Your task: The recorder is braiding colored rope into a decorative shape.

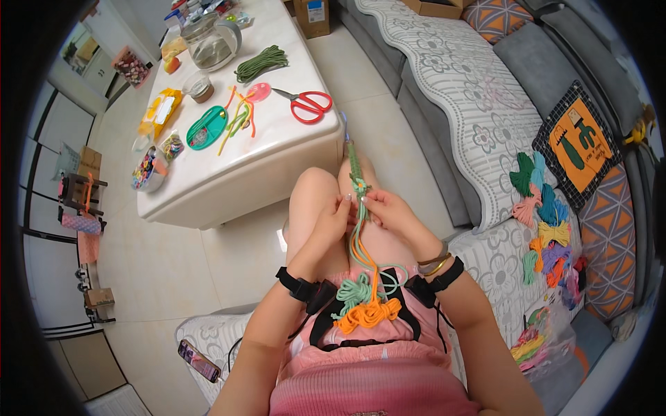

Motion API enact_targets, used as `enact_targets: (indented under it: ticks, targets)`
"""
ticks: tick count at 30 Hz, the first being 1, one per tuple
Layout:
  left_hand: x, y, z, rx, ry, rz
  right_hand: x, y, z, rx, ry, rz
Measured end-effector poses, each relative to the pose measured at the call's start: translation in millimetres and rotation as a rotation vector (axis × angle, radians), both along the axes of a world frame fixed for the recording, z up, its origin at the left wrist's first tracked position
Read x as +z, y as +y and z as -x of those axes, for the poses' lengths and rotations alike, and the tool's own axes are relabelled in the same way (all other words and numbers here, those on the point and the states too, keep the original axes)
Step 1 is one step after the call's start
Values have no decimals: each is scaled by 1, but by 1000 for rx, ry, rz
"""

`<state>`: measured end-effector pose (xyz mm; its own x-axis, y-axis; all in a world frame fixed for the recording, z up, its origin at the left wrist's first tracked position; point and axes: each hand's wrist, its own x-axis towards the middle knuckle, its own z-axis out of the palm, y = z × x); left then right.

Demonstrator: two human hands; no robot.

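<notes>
A knotted green cord braid [355, 165] with a small orange detail runs from the table's corner down over my thighs. My left hand [339, 213] pinches its lower part from the left, thumb up. On the other side, my right hand [387, 208] grips the cords between thumb and fingers. Below both hands, loose light green and orange strands hang to my lap. There lie a light green cord bundle [355, 292] and an orange cord bundle [368, 315]. The fingers' undersides are partly hidden.
On the white table [239, 171] lie red-handled scissors [309, 106], a dark green cord hank [261, 63], a green tray [207, 128] and a glass jug [210, 44]. Coloured cord hanks [553, 234] lie on the sofa at right. A phone [199, 360] rests at lower left.
</notes>
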<state>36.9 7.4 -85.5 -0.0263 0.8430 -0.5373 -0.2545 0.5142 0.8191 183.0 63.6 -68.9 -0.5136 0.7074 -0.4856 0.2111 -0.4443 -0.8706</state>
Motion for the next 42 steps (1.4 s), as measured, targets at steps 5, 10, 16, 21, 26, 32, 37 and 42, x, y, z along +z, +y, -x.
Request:
enact_targets:
  ticks: [5, 10, 16, 21, 26, 32, 37, 42]
  targets:
    - [-13, 5, 11, -2, -71, -248, 18, -9, 2, 26, 145, 101]
    - [13, 10, 11, -153, -236, -105, 1, -17, 1, 53, 218, 64]
    - [12, 10, 21, -208, -383, -20, 13, -27, 7, 173, 153, 263]
    - [11, 8, 20, -238, -426, -4, 3, -29, 6, 136, 204, 321]
    - [25, 3, 15, -133, -439, 26, -2, -33, 8, 173, 214, 265]
    - [24, 4, 19, -289, -462, -10, 6, -31, 6, 194, 195, 198]
    - [8, 2, 18, -239, -399, -27, -4, -34, 8, 187, 202, 169]
    - [12, 2, 15, -207, -319, -32, -7, -34, 9, 187, 160, 136]
